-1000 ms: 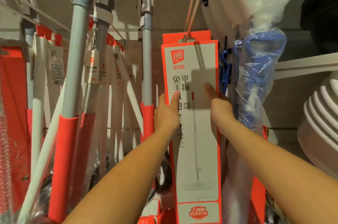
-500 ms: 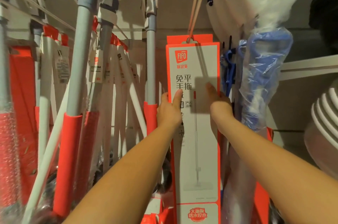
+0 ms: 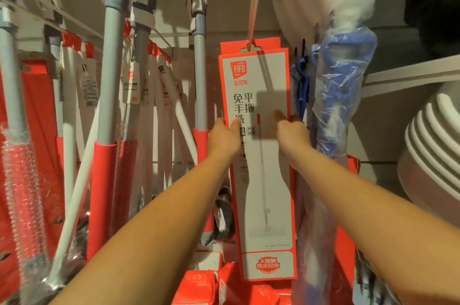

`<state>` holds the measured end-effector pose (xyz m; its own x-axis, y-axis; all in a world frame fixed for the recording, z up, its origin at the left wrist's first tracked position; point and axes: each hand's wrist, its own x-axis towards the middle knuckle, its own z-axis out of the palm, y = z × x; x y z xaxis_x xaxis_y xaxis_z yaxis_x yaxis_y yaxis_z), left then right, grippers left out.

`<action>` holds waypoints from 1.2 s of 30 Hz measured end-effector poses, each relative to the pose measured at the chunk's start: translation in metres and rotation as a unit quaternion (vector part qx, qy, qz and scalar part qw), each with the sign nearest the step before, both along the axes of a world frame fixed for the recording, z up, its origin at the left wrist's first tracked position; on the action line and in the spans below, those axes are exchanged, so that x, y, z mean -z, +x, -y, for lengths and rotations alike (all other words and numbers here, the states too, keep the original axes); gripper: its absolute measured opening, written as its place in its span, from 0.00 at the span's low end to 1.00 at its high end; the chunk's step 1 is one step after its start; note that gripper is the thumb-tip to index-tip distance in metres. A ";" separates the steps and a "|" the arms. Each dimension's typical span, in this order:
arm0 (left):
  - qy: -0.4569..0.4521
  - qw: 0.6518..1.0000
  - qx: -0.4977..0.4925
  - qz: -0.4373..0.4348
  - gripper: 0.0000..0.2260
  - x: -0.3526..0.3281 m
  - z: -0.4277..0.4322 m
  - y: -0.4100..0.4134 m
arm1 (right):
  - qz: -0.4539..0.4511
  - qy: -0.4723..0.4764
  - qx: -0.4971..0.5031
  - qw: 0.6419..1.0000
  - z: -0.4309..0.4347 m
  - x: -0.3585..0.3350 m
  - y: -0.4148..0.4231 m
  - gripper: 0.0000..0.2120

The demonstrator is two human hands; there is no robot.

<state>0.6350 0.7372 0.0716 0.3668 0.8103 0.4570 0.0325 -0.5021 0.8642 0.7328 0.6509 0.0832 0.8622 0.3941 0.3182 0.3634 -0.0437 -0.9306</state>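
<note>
Hanging across the left half of the view, a row of mop poles (image 3: 112, 80) with red sleeves is crowding the bay, leaving little room to swing anything sideways. Just right of them, the long red-and-white mop box (image 3: 267, 180) is hanging upright by its top tab from a thin peg (image 3: 254, 6). A second red box (image 3: 249, 44) is showing just behind its top edge. A blue mop (image 3: 343, 73) in clear wrap is pressing close against the box's right side, and a stack of white basins (image 3: 433, 155) is sitting further right on a shelf.

Both arms are reaching up to the box near its middle. The left hand (image 3: 223, 139) is clamping the left edge, with its thumb lying on the printed face and its fingers out of sight behind. The right hand (image 3: 291, 134) is doing the same on the right edge. Gripping both sides this way is likely steadying the long carton against twisting while it is being guided along the peg. Whether it is going on or coming off cannot be told.
</note>
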 end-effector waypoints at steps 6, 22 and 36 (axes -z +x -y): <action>0.142 0.961 -0.037 -0.233 0.14 0.008 0.018 -0.037 | 0.115 -0.192 0.010 0.975 0.026 0.016 -0.024 0.21; 0.238 0.809 -0.129 -0.522 0.16 0.042 0.069 -0.185 | 0.318 -0.475 -0.110 0.813 0.067 0.043 -0.146 0.18; 0.139 0.777 -0.215 -0.575 0.15 0.071 0.081 -0.444 | 0.378 -0.418 -0.240 0.790 0.036 0.077 -0.390 0.20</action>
